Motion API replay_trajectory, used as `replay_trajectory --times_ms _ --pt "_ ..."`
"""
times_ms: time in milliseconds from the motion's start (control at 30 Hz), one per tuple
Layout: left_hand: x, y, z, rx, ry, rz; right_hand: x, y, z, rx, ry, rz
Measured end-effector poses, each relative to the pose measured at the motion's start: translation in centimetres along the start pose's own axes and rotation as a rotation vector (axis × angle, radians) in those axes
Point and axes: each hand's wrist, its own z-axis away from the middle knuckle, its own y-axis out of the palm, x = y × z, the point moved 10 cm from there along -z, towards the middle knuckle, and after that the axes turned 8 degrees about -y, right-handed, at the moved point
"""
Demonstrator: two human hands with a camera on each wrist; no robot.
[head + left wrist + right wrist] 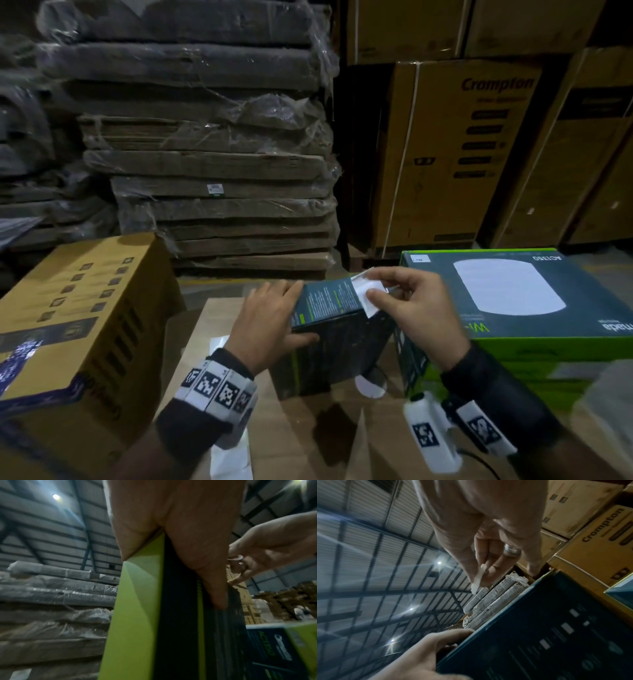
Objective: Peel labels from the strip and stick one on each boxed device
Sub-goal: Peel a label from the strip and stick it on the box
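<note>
Left hand (pixel 270 317) grip clamps the small dark teal-and-green device box (pixel 329 305), held up mid-scene. Right hand (pixel 407 305) grip pinches the white paper label (pixel 368 291) at the box's right end. Risk: label curls, creases, lands crooked; box may twist under pressing.

Left grip (pixel 270 317) clasps, thumb underneath; right grip (pixel 407 301) pinches, fingertips together.
</note>
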Motion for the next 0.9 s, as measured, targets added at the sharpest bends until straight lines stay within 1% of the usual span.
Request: replay_trajectory --times_ms 100,200,267,367,500,633,733,900 --pt "-0.1 0.1 -0.2 0.019 0.007 0.034 -0.7 1.4 0.7 0.017 0.028 -0.03" --pt "-0.3 0.0 -0.6 0.037 0.019 0.067 -2.4 2.8 1.3 0.035 0.109 -0.039" --pt "-0.2 0.2 -0.9 0.052 0.02 0.089 -3.2 3.2 1.6 0.016 0.144 -0.033" --pt "-0.4 0.3 -1.1 0.055 0.045 0.076 -3.1 3.1 1.5 -0.019 0.134 -0.011" --pt "-0.7 0.1 -1.0 0.05 0.091 0.08 -2.7 2.9 0.9 -0.024 0.126 0.004" --pt "-0.8 0.1 -0.5 0.049 0.127 0.108 -2.4 3.0 0.4 -0.004 0.12 0.003" --pt "-0.7 0.7 -0.4 0.098 0.129 0.118 -2.4 3.0 0.2 0.016 0.109 0.053" --pt "-2.1 -0.1 -0.3 0.089 0.177 0.039 -2.3 2.8 0.0 0.027 0.087 0.109"
